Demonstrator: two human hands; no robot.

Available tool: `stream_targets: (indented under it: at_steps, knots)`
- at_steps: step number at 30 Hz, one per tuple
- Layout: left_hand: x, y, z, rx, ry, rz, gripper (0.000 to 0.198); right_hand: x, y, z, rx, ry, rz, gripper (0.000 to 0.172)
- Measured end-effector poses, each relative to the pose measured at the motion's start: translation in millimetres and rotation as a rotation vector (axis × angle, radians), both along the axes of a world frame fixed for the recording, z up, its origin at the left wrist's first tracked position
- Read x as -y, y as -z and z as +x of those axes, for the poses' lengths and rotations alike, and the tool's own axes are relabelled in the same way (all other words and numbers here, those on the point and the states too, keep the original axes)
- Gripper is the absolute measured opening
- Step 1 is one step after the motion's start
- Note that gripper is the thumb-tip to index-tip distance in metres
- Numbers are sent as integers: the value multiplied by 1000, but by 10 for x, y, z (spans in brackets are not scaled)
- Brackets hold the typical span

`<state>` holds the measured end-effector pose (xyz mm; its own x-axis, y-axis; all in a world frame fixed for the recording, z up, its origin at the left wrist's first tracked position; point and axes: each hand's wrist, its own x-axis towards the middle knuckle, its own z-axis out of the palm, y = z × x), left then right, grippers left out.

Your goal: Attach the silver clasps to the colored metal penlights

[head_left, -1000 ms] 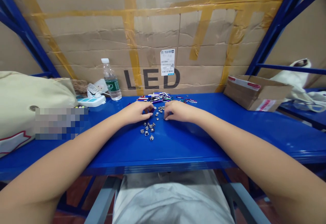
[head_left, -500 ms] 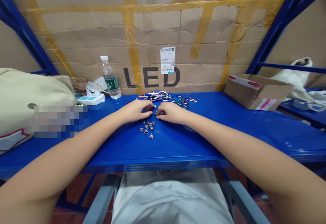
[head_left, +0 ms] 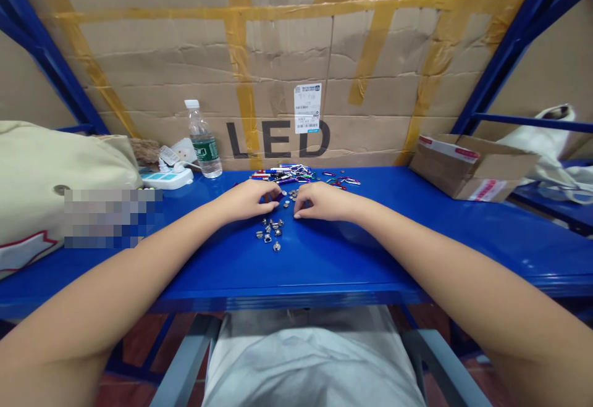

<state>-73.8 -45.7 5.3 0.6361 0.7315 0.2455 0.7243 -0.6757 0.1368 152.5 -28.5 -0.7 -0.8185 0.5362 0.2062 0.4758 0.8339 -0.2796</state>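
My left hand (head_left: pixel 250 200) rests low over the blue table, its fingers curled round a dark purple piece (head_left: pixel 280 196) whose kind I cannot make out. Facing it, my right hand (head_left: pixel 322 201) has its thumb and bent index finger apart, with nothing visible between them. Small round silver pieces (head_left: pixel 286 204) lie in the gap between both hands. Nearer to me is a loose cluster of shiny silver metal fittings (head_left: pixel 267 238). Behind my fingers is a pile of pens and coloured clips (head_left: pixel 290 173); carabiners (head_left: pixel 345 180) are scattered to its right.
A water bottle (head_left: pixel 204 144) stands behind a white power strip (head_left: pixel 167 178). At the left is a pale bag (head_left: pixel 60 154). An open cardboard box (head_left: pixel 456 163) sits on the blue table (head_left: pixel 296 271) at the right. A large taped carton (head_left: pixel 278 55) forms the back.
My right hand has shifted right, away from my left hand, and its pinch has opened. More silver pieces now show between the hands. The left hand keeps nearly the same pose.
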Motion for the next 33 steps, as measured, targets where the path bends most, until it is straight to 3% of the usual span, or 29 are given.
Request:
stream_targets:
  at_steps: [7, 12, 18, 30, 33]
  knots:
    - [-2, 7, 4, 14, 3, 3, 24, -1, 15, -18, 57, -12, -2, 12]
    - [-3, 22, 7, 45, 24, -29, 24, 32, -69, -15, -161, 78, 65, 15]
    - [10, 14, 29, 42, 69, -32, 23, 27, -78, -30, -355, 164, -89, 15]
    - [19, 34, 76, -62, 69, 68, 21, 13, -5, -85, -353, 178, -163, 15]
    - [27, 29, 81, -49, 81, 78, 21, 12, -32, -61, -356, 206, -117, 14]
